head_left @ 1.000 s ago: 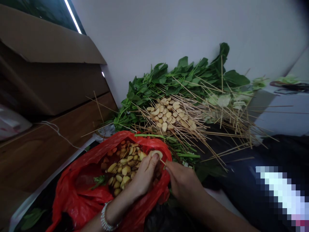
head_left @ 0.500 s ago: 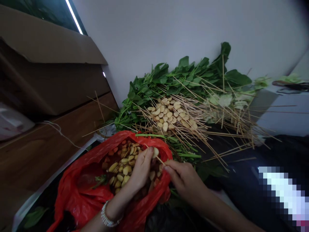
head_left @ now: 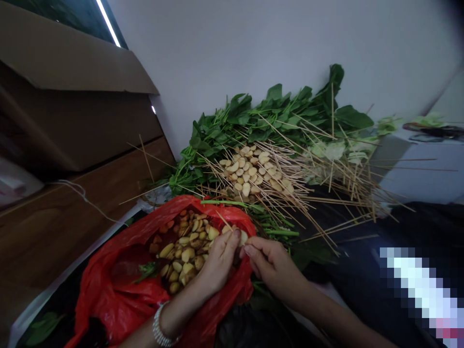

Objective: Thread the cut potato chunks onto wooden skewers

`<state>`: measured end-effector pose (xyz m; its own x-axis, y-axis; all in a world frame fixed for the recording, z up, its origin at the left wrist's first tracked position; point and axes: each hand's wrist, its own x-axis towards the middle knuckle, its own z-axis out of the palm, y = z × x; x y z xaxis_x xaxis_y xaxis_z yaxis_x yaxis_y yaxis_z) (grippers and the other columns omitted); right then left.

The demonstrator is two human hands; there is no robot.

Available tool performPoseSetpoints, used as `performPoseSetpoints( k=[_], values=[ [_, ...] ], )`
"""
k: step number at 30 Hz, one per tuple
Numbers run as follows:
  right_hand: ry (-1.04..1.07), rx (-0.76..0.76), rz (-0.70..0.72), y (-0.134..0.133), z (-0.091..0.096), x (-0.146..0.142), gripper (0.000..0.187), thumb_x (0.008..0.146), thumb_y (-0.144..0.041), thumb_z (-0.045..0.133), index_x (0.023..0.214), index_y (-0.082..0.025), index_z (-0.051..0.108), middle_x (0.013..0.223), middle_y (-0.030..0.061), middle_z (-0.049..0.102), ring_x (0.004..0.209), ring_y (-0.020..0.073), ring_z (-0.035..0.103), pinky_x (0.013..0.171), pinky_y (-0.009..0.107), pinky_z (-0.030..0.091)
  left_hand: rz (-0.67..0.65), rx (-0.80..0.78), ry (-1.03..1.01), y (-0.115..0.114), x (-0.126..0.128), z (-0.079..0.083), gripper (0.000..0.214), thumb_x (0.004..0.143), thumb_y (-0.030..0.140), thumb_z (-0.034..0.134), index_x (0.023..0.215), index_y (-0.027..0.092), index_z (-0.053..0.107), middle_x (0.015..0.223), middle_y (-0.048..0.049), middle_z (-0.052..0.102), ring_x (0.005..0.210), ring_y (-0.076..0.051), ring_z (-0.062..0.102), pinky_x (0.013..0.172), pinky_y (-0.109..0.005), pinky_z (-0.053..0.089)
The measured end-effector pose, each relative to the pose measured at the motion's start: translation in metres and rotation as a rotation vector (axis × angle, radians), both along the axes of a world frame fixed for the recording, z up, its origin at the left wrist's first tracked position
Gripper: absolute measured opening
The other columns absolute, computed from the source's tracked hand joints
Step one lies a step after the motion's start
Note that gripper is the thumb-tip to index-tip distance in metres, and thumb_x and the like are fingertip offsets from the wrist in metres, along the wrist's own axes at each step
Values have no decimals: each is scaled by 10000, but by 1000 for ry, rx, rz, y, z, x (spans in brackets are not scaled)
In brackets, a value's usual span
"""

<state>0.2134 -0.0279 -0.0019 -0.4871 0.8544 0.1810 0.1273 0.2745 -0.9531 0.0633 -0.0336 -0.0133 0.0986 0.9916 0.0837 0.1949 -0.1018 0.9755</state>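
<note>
My left hand (head_left: 219, 261), a beaded bracelet on its wrist, pinches a pale potato slice (head_left: 243, 237) over the right side of a red plastic bag (head_left: 119, 295). A thin wooden skewer (head_left: 224, 220) sticks out past the left fingers, up and to the left. The fingers of my right hand (head_left: 273, 266) are closed at the skewer's other end, close against the slice; most of the stick is hidden by the hands. Inside the bag lie many potato slices (head_left: 187, 254), with some orange-red pieces (head_left: 155, 244) along its left side.
Behind the bag, skewered potato slices (head_left: 250, 169) lie in a pile, backed by leafy greens (head_left: 250, 108) along the wall. Loose skewers (head_left: 357, 191) and pale green leaves (head_left: 333, 150) spread to the right. A cardboard box (head_left: 79, 116) stands on the wooden surface (head_left: 90, 193) at left.
My hands have come closer together. The slice has moved nearer my right fingers, and more of the skewer now shows beyond my left hand. The view has shifted slightly.
</note>
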Motion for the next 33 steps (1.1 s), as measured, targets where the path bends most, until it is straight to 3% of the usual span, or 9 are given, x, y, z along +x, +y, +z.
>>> performPoseSetpoints(
  k=[6,11,17,21,24,27,30,33],
  values=[
    [31,-51,41,-1,3,6,305,939,-247,440,649,-188,515,539,-64,441,516,87,395,517,201,319,-26,13,28,0,-3,-6,489,934,541,330,631,186,474,580,27,404,528,-115,332,491,-254,268],
    [72,-225,97,5,12,18,242,920,-315,480,736,-181,564,508,-82,423,442,71,351,437,188,277,-6,73,33,3,-12,-3,476,947,528,293,682,191,500,615,13,454,545,-125,375,495,-252,293],
    [102,-245,-122,24,16,40,307,904,-446,497,898,-162,614,487,-90,445,368,53,315,377,181,218,202,152,78,9,-26,11,520,959,520,235,642,193,485,540,27,402,511,-126,360,474,-256,268],
    [132,-266,-178,29,17,49,342,873,-486,544,976,-167,608,553,-77,487,390,47,351,379,176,232,216,202,154,16,-40,19,484,956,510,282,653,189,482,559,32,426,518,-117,373,493,-246,288],
    [117,-333,-115,28,15,49,366,862,-512,539,990,-173,588,532,-84,482,358,40,325,356,174,195,245,171,178,24,-61,25,418,935,511,349,704,193,493,576,42,446,513,-113,379,488,-234,299],
    [46,-416,20,25,11,43,365,852,-536,528,909,-177,564,479,-92,471,318,29,279,336,167,155,278,148,328,29,-87,28,364,903,482,435,699,190,514,602,37,483,557,-121,426,529,-231,336],
    [-1,-447,111,20,3,37,369,838,-552,537,815,-184,532,467,-86,474,315,26,293,334,160,173,303,131,485,29,-108,25,305,857,442,510,711,183,579,659,17,559,632,-143,492,583,-234,376],
    [-12,-455,185,16,-6,33,372,857,-555,521,820,-185,536,459,-93,447,317,31,303,336,159,189,332,72,514,27,-121,19,260,804,420,560,733,182,635,671,2,620,646,-170,542,586,-247,405]
  ],
)
